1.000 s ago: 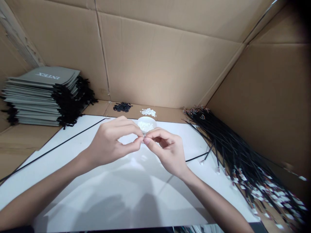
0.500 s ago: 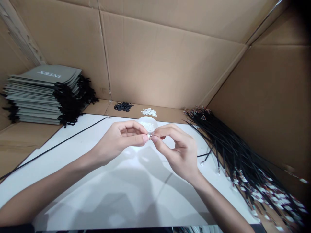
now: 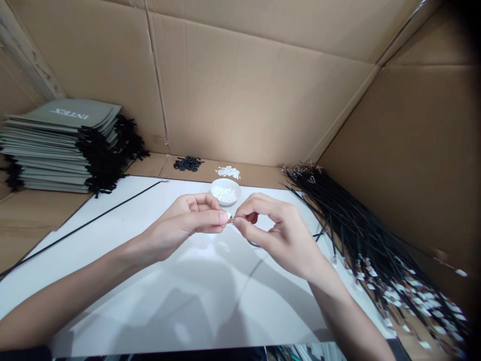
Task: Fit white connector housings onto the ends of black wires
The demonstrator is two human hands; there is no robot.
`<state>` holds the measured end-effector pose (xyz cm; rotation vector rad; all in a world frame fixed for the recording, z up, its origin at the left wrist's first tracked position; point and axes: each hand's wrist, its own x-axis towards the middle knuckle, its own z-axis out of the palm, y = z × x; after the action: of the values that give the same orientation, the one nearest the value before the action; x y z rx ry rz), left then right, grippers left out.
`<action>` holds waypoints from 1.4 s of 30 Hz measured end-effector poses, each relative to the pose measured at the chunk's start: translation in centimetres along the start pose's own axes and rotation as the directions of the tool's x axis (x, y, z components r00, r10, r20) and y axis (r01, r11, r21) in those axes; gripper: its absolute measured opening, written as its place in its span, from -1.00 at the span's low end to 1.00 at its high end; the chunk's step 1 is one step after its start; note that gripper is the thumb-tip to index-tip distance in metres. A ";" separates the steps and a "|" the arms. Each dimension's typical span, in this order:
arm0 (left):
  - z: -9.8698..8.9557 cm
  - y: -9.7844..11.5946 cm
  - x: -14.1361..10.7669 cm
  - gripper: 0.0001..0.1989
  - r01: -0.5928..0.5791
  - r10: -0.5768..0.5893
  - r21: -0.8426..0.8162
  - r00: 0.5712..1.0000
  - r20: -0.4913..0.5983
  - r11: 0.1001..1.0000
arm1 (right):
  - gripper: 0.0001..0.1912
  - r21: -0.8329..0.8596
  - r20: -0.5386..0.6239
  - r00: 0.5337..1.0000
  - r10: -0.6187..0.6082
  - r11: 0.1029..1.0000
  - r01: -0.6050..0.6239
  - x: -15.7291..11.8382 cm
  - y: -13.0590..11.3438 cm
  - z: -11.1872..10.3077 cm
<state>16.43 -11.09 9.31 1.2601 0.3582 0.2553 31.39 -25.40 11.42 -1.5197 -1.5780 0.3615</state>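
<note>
Between thumb and fingers, my left hand (image 3: 195, 215) pinches a small white connector (image 3: 229, 215). Thin coloured wires (image 3: 231, 219) run from the connector toward my right hand (image 3: 276, 228), whose thumb and forefinger are pressed together on them. A dark cable (image 3: 254, 244) shows just under my right hand; most of it is hidden by the hand. Right behind my fingertips stands a round white bowl (image 3: 237, 186) with small white connectors (image 3: 223, 194) in it.
On the cardboard ledge lie a pile of short black tubes (image 3: 188, 163) and white pieces (image 3: 228, 172). At right is a heap of black cables (image 3: 349, 225) with white ends. Left stand stacked grey INTEX sheets (image 3: 56, 150); a single black cable (image 3: 93, 220) lies nearby.
My hands have come slightly down from the bowl, so more of it shows. My right hand has turned a little, and the coloured wires between the fingertips are now clearer.
</note>
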 end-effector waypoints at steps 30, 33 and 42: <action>1.4 -0.5 -0.6 -0.57 0.076 -0.067 -0.148 0.996 0.066 0.986 | -0.70 0.459 0.389 0.908 0.155 0.822 -0.337 1.1 1.4 -1.8; 1.5 -0.5 -0.8 -0.57 0.144 -0.133 -0.179 0.989 0.071 0.973 | -0.71 0.459 0.406 0.901 0.151 0.819 -0.344 1.2 1.3 -1.9; 0.8 0.5 -0.6 -0.84 -0.248 0.244 0.256 0.969 0.046 0.934 | -0.71 0.479 0.247 0.950 0.192 0.828 -0.292 1.0 1.8 -0.6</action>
<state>16.18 -11.92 10.07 1.5686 0.2250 0.4238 33.11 -24.38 10.82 -1.2853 -1.2809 1.0165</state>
